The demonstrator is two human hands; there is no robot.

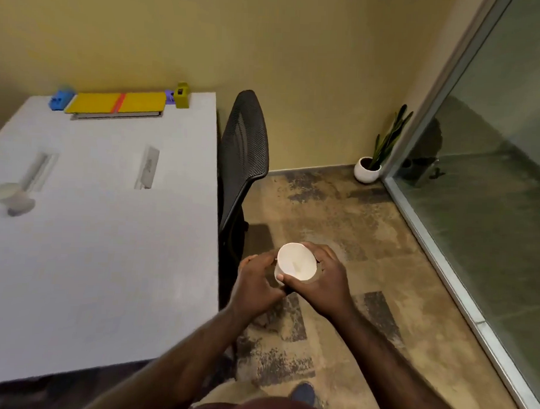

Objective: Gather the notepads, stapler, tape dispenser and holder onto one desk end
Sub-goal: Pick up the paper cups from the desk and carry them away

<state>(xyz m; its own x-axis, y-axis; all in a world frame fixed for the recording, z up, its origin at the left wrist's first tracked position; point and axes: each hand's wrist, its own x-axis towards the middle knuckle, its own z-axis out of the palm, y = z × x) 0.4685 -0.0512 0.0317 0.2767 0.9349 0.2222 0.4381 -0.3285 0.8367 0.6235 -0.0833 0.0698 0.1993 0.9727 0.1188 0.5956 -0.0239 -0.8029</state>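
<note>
A white cup-shaped holder [296,262] is held off the desk's right side, above the floor. My right hand [324,276] grips it from the right, fingers curled round its wall. My left hand [258,283] curls against its left side and underside. At the far end of the white desk [107,260] lie yellow notepads [116,103] with a red band, on top of a grey pad. A blue item [60,99] stands at their left. A purple item [170,96] and an olive-yellow item [182,95] stand at their right.
A black mesh chair [242,160] is tucked against the desk's right edge. Two recessed slots [147,168] sit in the desktop, and a pale cup-like object [13,197] stands at the left. A potted plant [371,165] stands in the corner by a glass partition [493,181].
</note>
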